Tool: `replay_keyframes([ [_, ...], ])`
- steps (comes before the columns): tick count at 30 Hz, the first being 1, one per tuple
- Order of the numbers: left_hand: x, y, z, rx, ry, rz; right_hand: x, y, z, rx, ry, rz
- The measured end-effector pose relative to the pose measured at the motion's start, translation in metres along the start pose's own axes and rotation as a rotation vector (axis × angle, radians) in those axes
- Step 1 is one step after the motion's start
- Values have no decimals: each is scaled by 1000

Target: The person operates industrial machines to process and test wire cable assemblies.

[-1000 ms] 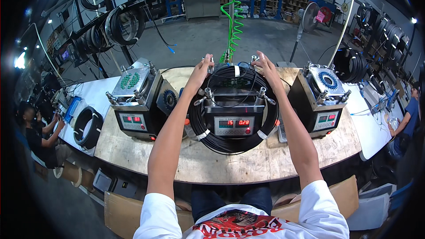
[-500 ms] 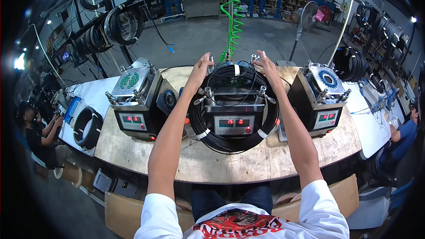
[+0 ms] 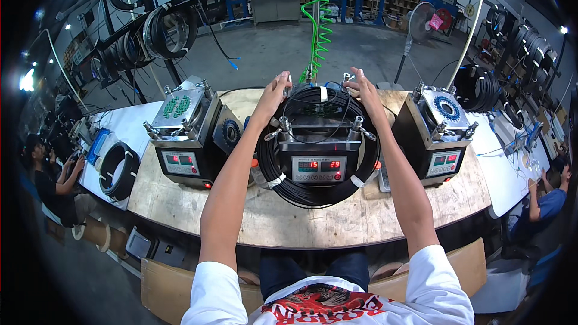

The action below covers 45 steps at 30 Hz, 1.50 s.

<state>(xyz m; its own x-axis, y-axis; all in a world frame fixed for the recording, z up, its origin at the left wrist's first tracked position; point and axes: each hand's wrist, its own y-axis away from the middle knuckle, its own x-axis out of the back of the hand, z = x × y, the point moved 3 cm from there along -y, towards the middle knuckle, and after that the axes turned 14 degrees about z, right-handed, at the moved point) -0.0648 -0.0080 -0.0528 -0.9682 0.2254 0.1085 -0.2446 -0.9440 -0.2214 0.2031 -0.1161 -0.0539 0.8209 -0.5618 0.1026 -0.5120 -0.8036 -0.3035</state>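
Note:
Both my arms reach over a black heating-press-like machine [image 3: 319,171] with a red-lit display, in the middle of a wooden bench. A large coil of black cable [image 3: 295,195], bound with white ties, rings its front. My left hand [image 3: 276,96] is closed at the far left metal clamp post [image 3: 288,86], its fingertips against it. At the far right post [image 3: 347,78], my right hand [image 3: 364,89] has its thumb and raised index finger apart, just beside the post. Two near posts with small levers stand at the front corners. Small green parts [image 3: 321,110] lie on the dark top, under a cable loop.
Similar machines stand left [image 3: 180,138] and right [image 3: 439,132], bearing green and blue connectors. A green spiral hose [image 3: 316,18] hangs behind the middle one. Another cable coil [image 3: 118,171] lies on the white left table. People sit at both sides. A fan [image 3: 420,21] stands beyond.
The digits on the middle machine's display have changed; the left one's display differs too. My right fingers have shifted slightly off the post. The person at right has raised an arm.

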Motion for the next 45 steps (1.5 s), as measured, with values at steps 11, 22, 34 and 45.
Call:
replay_keyframes([
  [11, -1, 1, 1, -16, -39, -4, 0, 8, -10, 48, 8, 20],
  [22, -1, -1, -2, -31, 32, -5, -1, 5, -5, 4, -17, 22],
  [34, -2, 5, 8, -25, -24, -10, 2, 6, -10, 46, 7, 17],
  [45, -2, -2, -6, -15, 45, 15, 1, 0, 2, -19, -25, 24],
])
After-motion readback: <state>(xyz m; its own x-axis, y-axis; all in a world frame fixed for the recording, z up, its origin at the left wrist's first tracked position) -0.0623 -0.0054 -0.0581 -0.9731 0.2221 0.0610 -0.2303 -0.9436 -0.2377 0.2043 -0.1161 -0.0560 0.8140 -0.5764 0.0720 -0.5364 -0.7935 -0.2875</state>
